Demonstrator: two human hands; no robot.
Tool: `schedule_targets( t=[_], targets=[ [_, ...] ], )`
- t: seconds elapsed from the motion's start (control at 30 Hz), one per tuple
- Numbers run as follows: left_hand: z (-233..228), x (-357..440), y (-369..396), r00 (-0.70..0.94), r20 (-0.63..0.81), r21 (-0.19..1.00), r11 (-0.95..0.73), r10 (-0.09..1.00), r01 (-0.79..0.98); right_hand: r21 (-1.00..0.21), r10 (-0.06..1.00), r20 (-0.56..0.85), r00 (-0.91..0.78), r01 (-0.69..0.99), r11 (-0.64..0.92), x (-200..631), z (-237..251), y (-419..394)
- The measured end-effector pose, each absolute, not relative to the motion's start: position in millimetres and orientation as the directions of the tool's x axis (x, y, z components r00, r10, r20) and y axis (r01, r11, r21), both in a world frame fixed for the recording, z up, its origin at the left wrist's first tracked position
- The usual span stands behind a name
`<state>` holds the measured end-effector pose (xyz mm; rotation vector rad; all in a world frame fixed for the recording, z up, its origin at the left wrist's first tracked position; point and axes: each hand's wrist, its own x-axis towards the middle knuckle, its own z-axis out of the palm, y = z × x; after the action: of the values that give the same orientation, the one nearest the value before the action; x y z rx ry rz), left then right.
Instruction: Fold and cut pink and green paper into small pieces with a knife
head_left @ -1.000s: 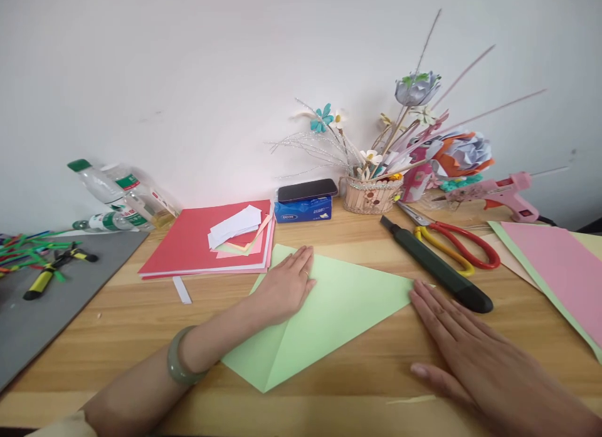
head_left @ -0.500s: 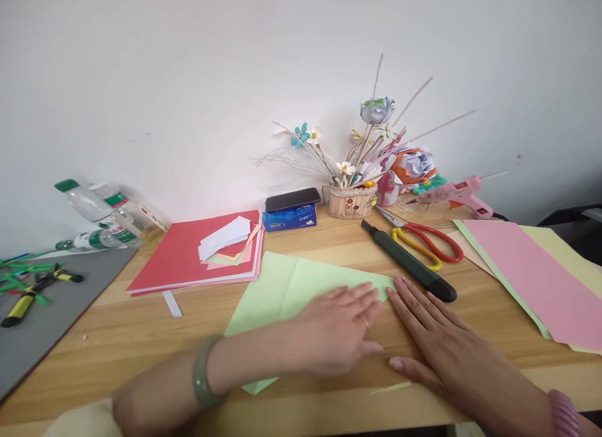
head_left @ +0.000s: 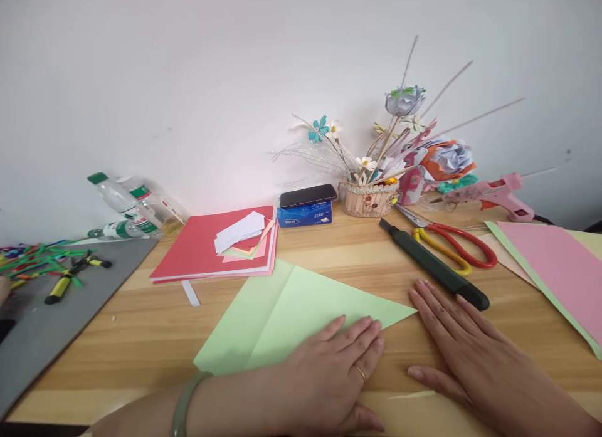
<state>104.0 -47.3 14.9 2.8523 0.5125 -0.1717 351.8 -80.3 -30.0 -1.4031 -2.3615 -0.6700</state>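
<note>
Lying on the wooden table (head_left: 155,355), front and centre: one green paper (head_left: 305,311), folded, with a sharp corner pointing right. Left hand (head_left: 343,362): palm down upon it, fingers extended and a little spread, gripping nothing. Right hand (head_left: 463,355): flat on the wood, fingers straight and close together, thumb apart, holding nothing, fingertips just beside the sharp corner. Around the paper, at right: a dark green cutter (head_left: 437,268), slanting close by the right fingers, contact not discernible; scissors (head_left: 463,244) with red and yellow handles; a pink glue gun (head_left: 502,195); pink sheet (head_left: 555,268) over other papers. Behind: a flower basket (head_left: 367,202); a phone (head_left: 308,194) resting on a blue tissue pack (head_left: 305,214). At left: a red paper stack (head_left: 185,249) bearing white slips (head_left: 242,230), its near corner beside the green paper's upper edge; a white strip (head_left: 190,294); leaning bottles (head_left: 113,195); pliers (head_left: 61,289) on a grey mat (head_left: 103,293). Edges: upper right edge of the paper in view, lower edge partly covered by the left hand and forearm. Room: bare wood between mat and paper, and a wedge between paper and cutter, narrowing towards the right fingertips.
</note>
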Motion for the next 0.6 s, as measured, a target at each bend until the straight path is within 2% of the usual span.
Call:
schedule_targets(
  t=[0.17, 0.3, 0.43, 0.6],
  targets=[
    [17, 121, -32, 0.965, -0.123, 0.216, -0.943, 0.233, 0.255, 0.209, 0.735, 0.511, -0.445, 0.894, 0.396, 342, -17, -95],
    [13, 140, -23, 0.979, -0.1, 0.153, -0.97, 0.176, 0.19, 0.257, 0.725, 0.399, -0.561, 0.828, 0.499, 347, -30, -110],
    [10, 147, -23, 0.983, -0.076, 0.094, -0.981, 0.165, 0.172, 0.269, 0.706, 0.355, -0.613, 0.79, 0.551, 362, -52, -117],
    [14, 136, -33, 0.976, -0.091, 0.088, -0.975, 0.196, 0.204, 0.247, 0.687, 0.359, -0.632, 0.774, 0.583, 366, -57, -115]
  ],
)
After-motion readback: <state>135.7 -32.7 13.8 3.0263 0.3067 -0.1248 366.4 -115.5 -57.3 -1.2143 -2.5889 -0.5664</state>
